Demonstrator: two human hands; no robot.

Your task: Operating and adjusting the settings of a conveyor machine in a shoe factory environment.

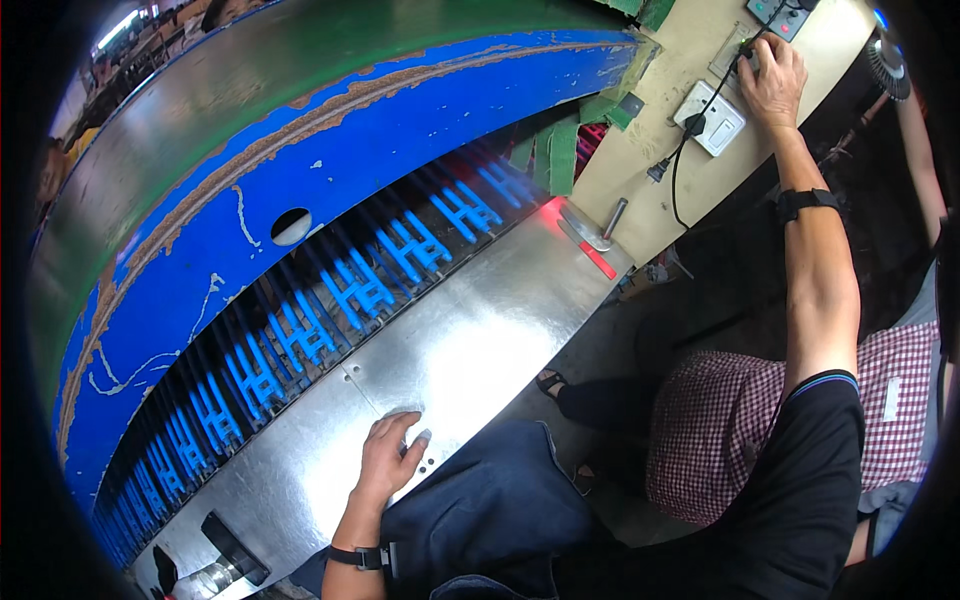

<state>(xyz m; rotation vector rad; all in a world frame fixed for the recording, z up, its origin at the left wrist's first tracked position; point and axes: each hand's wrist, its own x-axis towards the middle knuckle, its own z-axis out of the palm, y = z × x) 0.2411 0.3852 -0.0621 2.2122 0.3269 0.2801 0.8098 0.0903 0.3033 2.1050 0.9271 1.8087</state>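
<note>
My left hand (pixel 388 456) rests on the shiny metal ledge (pixel 490 290), near its front edge, thumb apart from the loosely bent fingers and nothing in its grasp. Stretched out to the upper right, my right hand (pixel 777 82) has its fingers bent against a small fitting on the cream panel (pixel 690 45). What those fingertips hold is mostly hidden; a bit of green light shows beside them. Just below sits a white wall switch (pixel 712 118). A black cord (pixel 680 165) runs down past the switch, and a black plug (pixel 658 170) hangs near it.
Behind the ledge runs a row of blue-lit metal bars (pixel 300 325) under a curved blue machine panel (pixel 350 150) with peeling paint. A metal piece with an upright rod (pixel 612 225) stands at the ledge's right end, beside red light. A person in a checked apron (pixel 705 430) is at right.
</note>
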